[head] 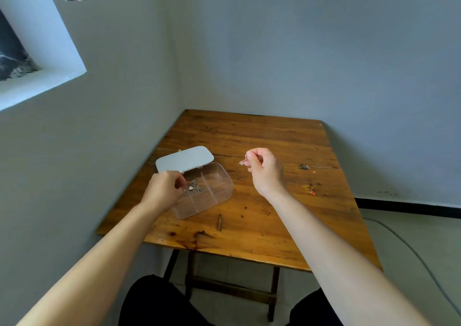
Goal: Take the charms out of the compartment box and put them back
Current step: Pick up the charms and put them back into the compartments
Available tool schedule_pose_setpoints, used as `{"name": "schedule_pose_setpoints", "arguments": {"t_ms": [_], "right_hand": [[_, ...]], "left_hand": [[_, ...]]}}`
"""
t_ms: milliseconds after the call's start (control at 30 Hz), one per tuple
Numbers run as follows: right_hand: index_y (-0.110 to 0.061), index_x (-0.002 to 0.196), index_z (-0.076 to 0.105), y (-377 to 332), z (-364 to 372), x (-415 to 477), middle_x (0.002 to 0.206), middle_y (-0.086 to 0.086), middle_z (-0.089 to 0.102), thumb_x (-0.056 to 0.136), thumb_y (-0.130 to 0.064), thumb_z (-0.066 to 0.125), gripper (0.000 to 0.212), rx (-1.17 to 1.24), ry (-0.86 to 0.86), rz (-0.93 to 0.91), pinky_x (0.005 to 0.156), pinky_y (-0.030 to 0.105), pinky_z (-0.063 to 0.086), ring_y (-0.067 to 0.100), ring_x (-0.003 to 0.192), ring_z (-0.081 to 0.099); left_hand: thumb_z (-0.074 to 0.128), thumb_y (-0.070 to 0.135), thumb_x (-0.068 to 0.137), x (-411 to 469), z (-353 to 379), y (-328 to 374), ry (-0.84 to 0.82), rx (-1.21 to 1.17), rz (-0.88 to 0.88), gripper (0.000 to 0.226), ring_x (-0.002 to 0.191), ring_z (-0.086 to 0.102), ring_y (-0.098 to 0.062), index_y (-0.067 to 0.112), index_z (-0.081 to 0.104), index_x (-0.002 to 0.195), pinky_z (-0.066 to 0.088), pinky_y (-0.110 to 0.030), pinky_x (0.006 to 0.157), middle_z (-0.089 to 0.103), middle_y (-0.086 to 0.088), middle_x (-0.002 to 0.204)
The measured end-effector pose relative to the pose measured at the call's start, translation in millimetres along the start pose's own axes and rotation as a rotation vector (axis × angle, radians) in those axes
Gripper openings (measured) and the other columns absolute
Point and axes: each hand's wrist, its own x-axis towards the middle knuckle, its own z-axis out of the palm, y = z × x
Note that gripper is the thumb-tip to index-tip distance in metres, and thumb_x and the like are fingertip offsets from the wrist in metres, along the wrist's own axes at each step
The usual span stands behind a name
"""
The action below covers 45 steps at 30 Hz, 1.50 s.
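Charms are split: a silver one (pixel 193 185) sits in the clear compartment box (pixel 212 201) steadied by the left hand (pixel 166 187), while the right hand (pixel 264 168), at the box's 2 o'clock above the bench (pixel 262 131), pinches a pinkish charm (pixel 243 161) that could slip from so light a grip.

Left hand (pixel 166 188) hides the clear box's (pixel 219 193) near-left corner — the charm (pixel 242 162) pinched by the right hand (pixel 264 170) is too small to identify.

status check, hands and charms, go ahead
Left hand on box edge, lid open. Right hand pinching a charm above table. Silver charms in box, gold charm out. Nothing blocking.
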Motion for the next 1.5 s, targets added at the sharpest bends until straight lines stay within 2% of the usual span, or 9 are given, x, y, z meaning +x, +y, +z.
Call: {"name": "schedule_pose_setpoints", "arguments": {"t_ms": [167,333,533,633,733,933,1200,1367,1500], "right_hand": [[-0.021,0.104,0.061,-21,28,2,0.093,-0.003,0.071,0.103,-0.027,0.051,0.012,0.093,-0.057,-0.015,0.069,0.015,0.053,0.009,0.083,0.069],[-0.016,0.109,0.065,-28,59,-1,0.093,-0.003,0.071,0.103,-0.027,0.051,0.019,0.080,-0.140,0.006,0.069,0.018,0.054,0.010,0.081,0.069],[-0.018,0.102,0.069,-12,94,-8,0.095,0.000,0.072,0.100,-0.027,0.057,0.015,-0.105,-0.315,0.108,0.075,0.035,0.060,0.019,0.085,0.069],[-0.024,0.104,0.075,0,101,-10,0.102,-0.003,0.074,0.098,-0.029,0.061,0.016,-0.371,-0.443,0.097,0.060,0.024,0.050,0.015,0.086,0.067],[-0.027,0.103,0.078,7,103,-13,0.110,-0.004,0.073,0.096,-0.029,0.063,0.017,-0.559,-0.493,0.005,0.067,0.027,0.053,0.019,0.098,0.065],[-0.026,0.108,0.077,7,90,-15,0.117,-0.004,0.072,0.096,-0.026,0.059,0.021,-0.498,-0.510,-0.050,0.072,0.026,0.047,0.017,0.101,0.063],[-0.027,0.107,0.076,18,32,-26,0.110,-0.008,0.074,0.096,-0.028,0.062,0.018,-0.328,-0.341,-0.045,0.075,0.019,0.048,0.008,0.098,0.064],[-0.028,0.108,0.075,47,-15,-37,0.111,-0.009,0.072,0.096,-0.030,0.063,0.017,-0.380,-0.281,0.021,0.065,0.013,0.042,0.004,0.095,0.060],[-0.029,0.108,0.074,71,-51,-42,0.113,-0.008,0.072,0.096,-0.029,0.062,0.017,-0.404,-0.247,0.122,0.070,0.019,0.048,0.008,0.098,0.064]], "left_hand": [[0.062,0.003,0.088,-18,20,-19,0.088,0.026,0.035,0.026,0.111,0.061,-0.027,0.013,0.070,0.111,0.053,-0.038,0.086,0.069,-0.009,0.114],[0.050,0.009,0.098,-36,42,-28,0.130,-0.051,-0.014,0.029,0.140,0.041,-0.022,0.008,0.066,0.122,0.039,-0.037,0.110,0.058,-0.014,0.139],[0.049,0.009,0.099,-35,49,-27,0.167,-0.127,-0.076,0.030,0.143,0.037,-0.021,0.008,0.065,0.124,0.037,-0.038,0.112,0.049,-0.016,0.147],[0.049,0.011,0.099,-33,48,-27,0.170,-0.142,-0.094,0.031,0.143,0.036,-0.020,0.009,0.065,0.126,0.037,-0.036,0.111,0.045,-0.014,0.150],[0.048,0.012,0.100,-34,48,-26,0.174,-0.142,-0.100,0.031,0.143,0.035,-0.020,0.009,0.064,0.126,0.037,-0.036,0.111,0.044,-0.014,0.152],[0.047,0.013,0.100,-33,47,-25,0.156,-0.106,-0.113,0.031,0.144,0.034,-0.019,0.012,0.064,0.126,0.037,-0.038,0.113,0.041,-0.013,0.154],[0.054,0.010,0.096,-33,38,-22,0.090,0.098,0.006,0.035,0.143,0.035,-0.023,0.015,0.060,0.130,0.037,-0.041,0.112,0.056,-0.009,0.141],[0.059,0.004,0.087,-36,40,1,0.229,0.157,0.130,0.034,0.121,0.055,-0.031,0.008,0.065,0.120,0.043,-0.048,0.101,0.066,-0.012,0.123],[0.062,0.007,0.088,-39,63,43,0.268,0.096,0.299,0.027,0.123,0.052,-0.035,0.007,0.067,0.115,0.039,-0.053,0.105,0.062,-0.014,0.127]]}}
